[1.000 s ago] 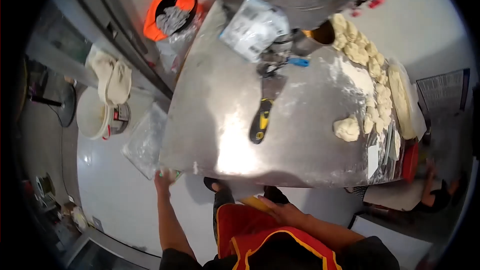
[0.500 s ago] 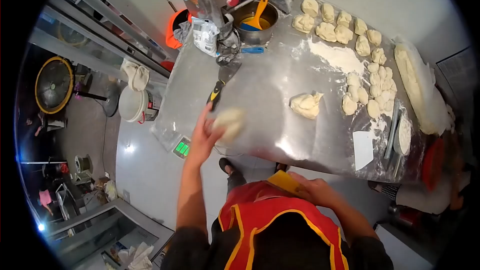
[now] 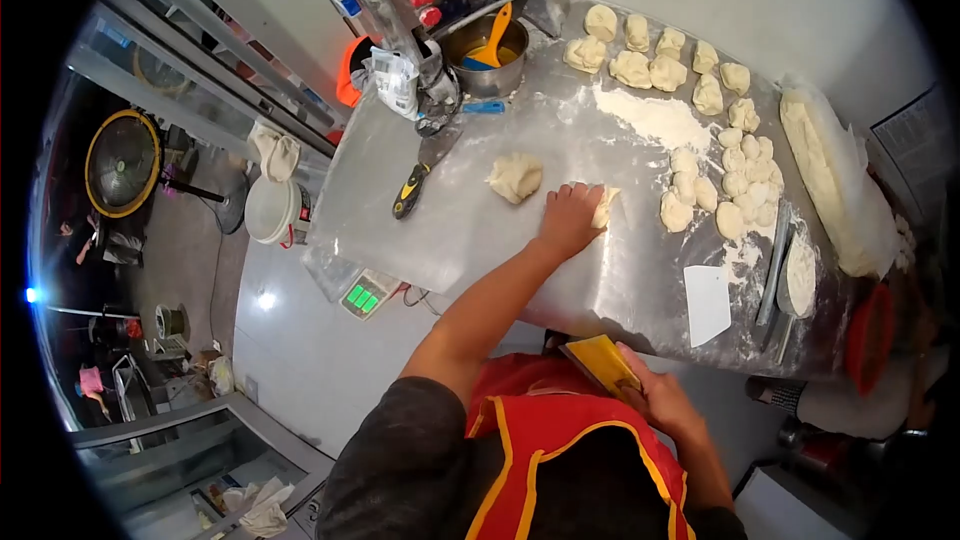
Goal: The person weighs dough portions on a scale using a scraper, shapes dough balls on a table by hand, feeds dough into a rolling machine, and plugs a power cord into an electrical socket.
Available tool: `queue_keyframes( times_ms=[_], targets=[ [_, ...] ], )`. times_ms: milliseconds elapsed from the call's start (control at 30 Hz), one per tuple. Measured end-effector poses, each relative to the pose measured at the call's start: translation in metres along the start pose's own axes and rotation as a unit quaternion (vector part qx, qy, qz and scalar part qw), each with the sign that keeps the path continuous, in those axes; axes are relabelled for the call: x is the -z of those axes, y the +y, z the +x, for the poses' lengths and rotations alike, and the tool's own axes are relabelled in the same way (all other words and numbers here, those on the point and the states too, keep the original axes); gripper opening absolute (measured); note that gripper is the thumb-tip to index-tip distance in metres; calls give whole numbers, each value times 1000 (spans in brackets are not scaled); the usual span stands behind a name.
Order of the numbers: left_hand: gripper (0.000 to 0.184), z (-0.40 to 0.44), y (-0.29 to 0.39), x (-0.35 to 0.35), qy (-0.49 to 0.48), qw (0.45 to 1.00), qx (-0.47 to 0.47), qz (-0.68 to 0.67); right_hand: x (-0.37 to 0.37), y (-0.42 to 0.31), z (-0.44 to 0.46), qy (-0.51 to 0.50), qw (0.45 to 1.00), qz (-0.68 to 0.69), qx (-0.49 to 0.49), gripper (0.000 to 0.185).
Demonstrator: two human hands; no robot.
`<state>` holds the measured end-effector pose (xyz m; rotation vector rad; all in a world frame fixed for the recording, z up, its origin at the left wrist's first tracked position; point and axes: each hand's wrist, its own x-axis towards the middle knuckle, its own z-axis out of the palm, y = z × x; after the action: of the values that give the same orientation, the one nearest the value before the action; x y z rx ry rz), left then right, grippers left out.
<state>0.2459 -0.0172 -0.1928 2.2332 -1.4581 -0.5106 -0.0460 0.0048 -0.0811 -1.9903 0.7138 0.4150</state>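
Note:
My left hand (image 3: pixel 573 221) is closed over a dough piece (image 3: pixel 604 207) on the steel table, and part of the dough shows at its right side. Near the table's front edge, my right hand (image 3: pixel 658 390) grips a yellow scraper (image 3: pixel 603 364) in front of the red apron. Another dough lump (image 3: pixel 515 177) rests to the left of my left hand. Farther left lies a black and yellow handled scraper (image 3: pixel 411 190). Small dough balls (image 3: pixel 735 180) sit in a floured cluster to the right.
Larger dough pieces (image 3: pixel 630 70) line the back. A pot (image 3: pixel 484 55) holds an orange brush. Wrapped dough (image 3: pixel 825 175), a white sheet (image 3: pixel 708 305) and a metal scoop (image 3: pixel 797 275) lie right. A green-lit scale (image 3: pixel 366 294) is at the front left.
My left hand has moved right, from the blurred dough lump by the black handle to the other dough piece. That first lump now rests on the table. My right hand still grips the yellow scraper.

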Motion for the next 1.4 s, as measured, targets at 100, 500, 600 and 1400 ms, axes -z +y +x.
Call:
queue_keyframes(
  times_ms=[100, 500, 600, 1400],
  targets=[
    [66, -20, -35, -1, 110, 970, -16, -218, -8, -1, 7, -3, 1000, -2, 19, 69],
    [48, -358, -238, 62, 309, 561, 322, -697, -127, -109, 148, -234, 946, -200, 104, 71],
    [40, -386, -326, 30, 402, 497, 421, -643, -172, -143, 180, -248, 948, -198, 42, 71],
    [26, -452, -593, -123, 473, 325, 565, -593, -357, -221, 324, -211, 954, -202, 64, 59]
  ],
)
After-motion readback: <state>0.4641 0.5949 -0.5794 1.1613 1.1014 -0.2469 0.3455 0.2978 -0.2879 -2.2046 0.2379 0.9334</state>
